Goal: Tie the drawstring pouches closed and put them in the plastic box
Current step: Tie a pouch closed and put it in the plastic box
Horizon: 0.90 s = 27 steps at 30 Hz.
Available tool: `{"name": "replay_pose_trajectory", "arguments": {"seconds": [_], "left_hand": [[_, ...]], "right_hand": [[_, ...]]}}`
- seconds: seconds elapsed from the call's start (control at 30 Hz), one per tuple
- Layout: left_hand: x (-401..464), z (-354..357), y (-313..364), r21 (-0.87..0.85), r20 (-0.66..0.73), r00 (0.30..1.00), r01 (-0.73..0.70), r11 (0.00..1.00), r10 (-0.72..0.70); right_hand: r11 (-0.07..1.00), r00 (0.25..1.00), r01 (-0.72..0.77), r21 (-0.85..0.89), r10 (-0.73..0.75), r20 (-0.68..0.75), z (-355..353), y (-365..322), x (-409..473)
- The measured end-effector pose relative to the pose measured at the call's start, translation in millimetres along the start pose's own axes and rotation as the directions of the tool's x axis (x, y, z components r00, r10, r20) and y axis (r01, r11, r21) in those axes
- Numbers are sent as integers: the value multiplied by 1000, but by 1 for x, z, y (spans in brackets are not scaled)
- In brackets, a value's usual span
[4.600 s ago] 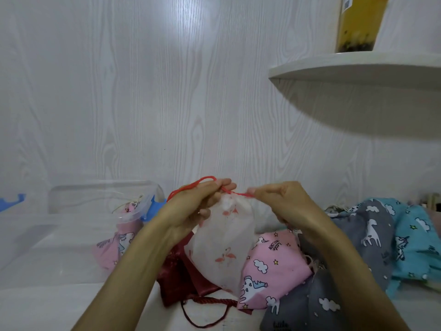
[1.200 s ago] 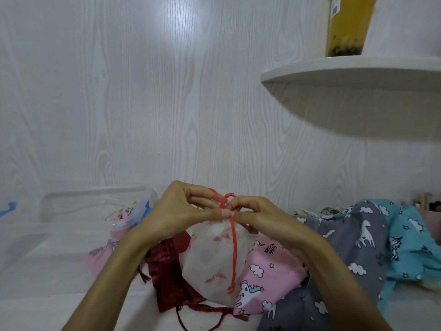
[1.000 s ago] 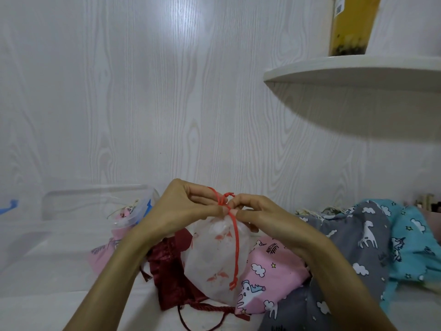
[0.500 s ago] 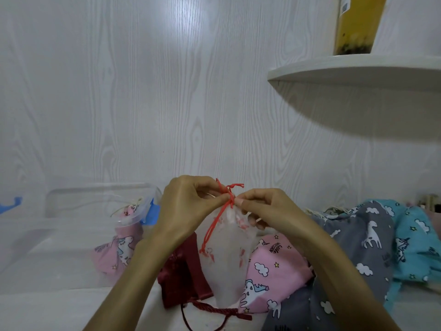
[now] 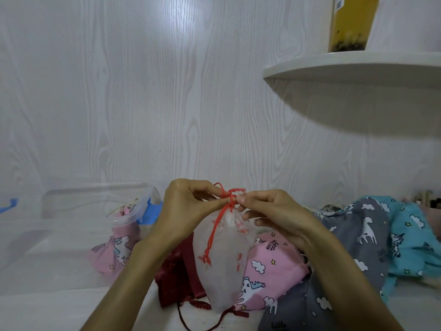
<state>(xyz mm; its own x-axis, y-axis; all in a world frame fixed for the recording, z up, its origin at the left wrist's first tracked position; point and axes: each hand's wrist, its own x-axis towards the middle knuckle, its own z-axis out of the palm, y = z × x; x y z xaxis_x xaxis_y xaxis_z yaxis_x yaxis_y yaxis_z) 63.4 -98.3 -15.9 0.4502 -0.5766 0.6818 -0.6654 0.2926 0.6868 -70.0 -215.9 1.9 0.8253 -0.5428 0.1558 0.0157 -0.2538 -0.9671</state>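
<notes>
A white pouch [image 5: 224, 266] with small pink flamingo prints hangs in the air in front of me. Its red drawstring [image 5: 216, 231] is gathered at the neck, and one loose end dangles down the pouch's left side. My left hand [image 5: 188, 211] pinches the string at the neck from the left. My right hand [image 5: 269, 211] pinches it from the right, fingertips almost touching the left hand's. The clear plastic box [image 5: 78, 199] stands at the left and holds a pink unicorn pouch [image 5: 114, 249].
Loose pouches lie on the white surface: a dark red satin one [image 5: 176, 280], a pink unicorn one [image 5: 269, 271], a grey one [image 5: 353, 240] and a turquoise one [image 5: 410, 237]. A white shelf [image 5: 353, 65] with a yellow container [image 5: 349, 22] juts out at upper right.
Both hands came together at the pouch's neck and worked the red string into a knot. The loose end swung from the pouch's front to its left side.
</notes>
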Motion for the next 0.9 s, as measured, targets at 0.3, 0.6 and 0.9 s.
{"name": "replay_pose_trajectory", "arguments": {"seconds": [0.3,0.6,0.9], "left_hand": [[10,-8,10,-194,-14,907,410,891,-420],[8,-1,3,-134,42,838,544,828,-544],[8,5,3,-150,31,881,471,870,-472]], "right_hand": [[674,941,206,-709,-335,-46,-12,-7,-9],[992,996,90,94,-89,-14,7,-4,5],[803,926,-59,-593,-178,-333,6,0,5]]}}
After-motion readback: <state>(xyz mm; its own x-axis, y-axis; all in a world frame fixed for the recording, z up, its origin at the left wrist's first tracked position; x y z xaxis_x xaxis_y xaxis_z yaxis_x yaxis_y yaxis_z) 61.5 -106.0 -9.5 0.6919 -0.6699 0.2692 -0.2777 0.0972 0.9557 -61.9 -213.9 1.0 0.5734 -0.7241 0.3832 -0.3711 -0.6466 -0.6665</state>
